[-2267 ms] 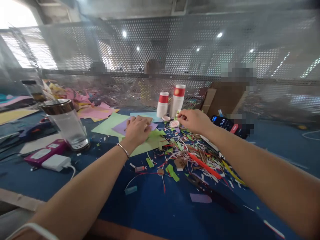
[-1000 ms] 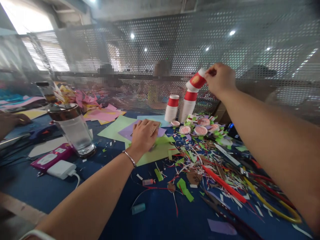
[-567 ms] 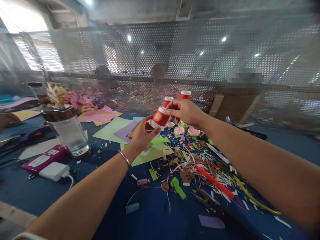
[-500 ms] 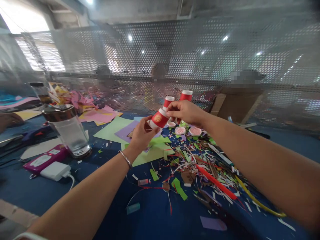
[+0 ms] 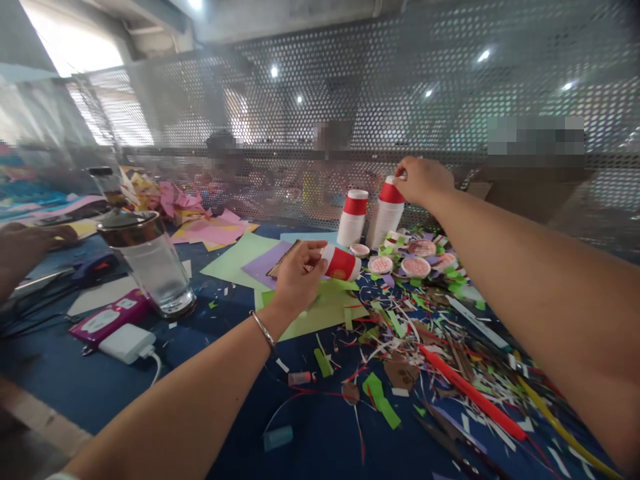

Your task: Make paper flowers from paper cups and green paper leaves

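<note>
A small red-and-white paper cup (image 5: pixel 344 265) lies tipped sideways in my left hand (image 5: pixel 300 277), whose thumb and fingers pinch one end of it. Farther off, my right hand (image 5: pixel 427 181) has its fingers closed at the top of a tall stack of white cups (image 5: pixel 385 223). The topmost paper cup (image 5: pixel 391 193) there wears a red band, and my fingertips touch its upper edge. To its left rises a second, shorter cup stack (image 5: pixel 351 230), also topped with red. Round white discs with pink print (image 5: pixel 415 267) lie in front of the stacks.
Paper scraps, a red pen-like stick (image 5: pixel 475 393) and scissors (image 5: pixel 450 440) litter the right side. Coloured paper sheets (image 5: pixel 233 260) lie mid-table. At left stand a glass jar (image 5: pixel 155 267) and a purple power strip (image 5: pixel 113 313); another person's hand (image 5: pixel 35 243) is there. Perforated metal panels (image 5: pixel 280 127) rise behind.
My right hand has left the cup in my left hand and reached right to the taller stack. My left hand has lowered and turned its cup, and the view has shifted slightly.
</note>
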A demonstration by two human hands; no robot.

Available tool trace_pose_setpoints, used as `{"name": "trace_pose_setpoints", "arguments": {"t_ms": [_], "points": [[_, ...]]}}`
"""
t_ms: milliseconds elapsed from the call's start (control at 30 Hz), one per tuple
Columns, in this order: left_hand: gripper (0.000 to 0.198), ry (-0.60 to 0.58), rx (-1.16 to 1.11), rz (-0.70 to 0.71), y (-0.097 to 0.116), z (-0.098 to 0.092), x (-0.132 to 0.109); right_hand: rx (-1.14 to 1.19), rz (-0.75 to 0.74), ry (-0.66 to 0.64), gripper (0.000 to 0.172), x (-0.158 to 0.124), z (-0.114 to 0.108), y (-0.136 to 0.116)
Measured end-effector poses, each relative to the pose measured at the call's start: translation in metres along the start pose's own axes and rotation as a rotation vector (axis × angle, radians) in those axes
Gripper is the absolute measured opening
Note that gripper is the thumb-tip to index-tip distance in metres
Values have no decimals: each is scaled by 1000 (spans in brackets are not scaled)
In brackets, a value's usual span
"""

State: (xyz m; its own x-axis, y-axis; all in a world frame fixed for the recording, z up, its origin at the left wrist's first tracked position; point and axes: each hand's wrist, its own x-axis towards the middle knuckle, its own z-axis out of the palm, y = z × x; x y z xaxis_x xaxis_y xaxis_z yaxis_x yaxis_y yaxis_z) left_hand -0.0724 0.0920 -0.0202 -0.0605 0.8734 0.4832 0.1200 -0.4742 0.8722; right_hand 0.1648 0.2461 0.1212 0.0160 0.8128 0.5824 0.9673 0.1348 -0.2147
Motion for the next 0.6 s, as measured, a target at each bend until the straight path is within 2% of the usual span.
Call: {"name": "trace_pose_setpoints", "arguments": {"t_ms": [67,233,333,433,500,600], "points": [[22,4,-12,-20,-2,-2,1,-45,33,-37,18,3,4,4],[34,13,-137,-83,-5,-2,2,-95,66,-113,35,10,1,14],[38,52,-179,-159,-4,-1,3,-81,50,-106,36,13,-7,18],[34,71,-150,-196,-4,-2,4,-48,35,-57,28,14,-16,19],[30,61,-107,-156,-4,-3,4,-18,21,-8,22,12,-23,17],[28,41,6,2,-4,-5,3,24,5,62,23,7,-32,13]]}}
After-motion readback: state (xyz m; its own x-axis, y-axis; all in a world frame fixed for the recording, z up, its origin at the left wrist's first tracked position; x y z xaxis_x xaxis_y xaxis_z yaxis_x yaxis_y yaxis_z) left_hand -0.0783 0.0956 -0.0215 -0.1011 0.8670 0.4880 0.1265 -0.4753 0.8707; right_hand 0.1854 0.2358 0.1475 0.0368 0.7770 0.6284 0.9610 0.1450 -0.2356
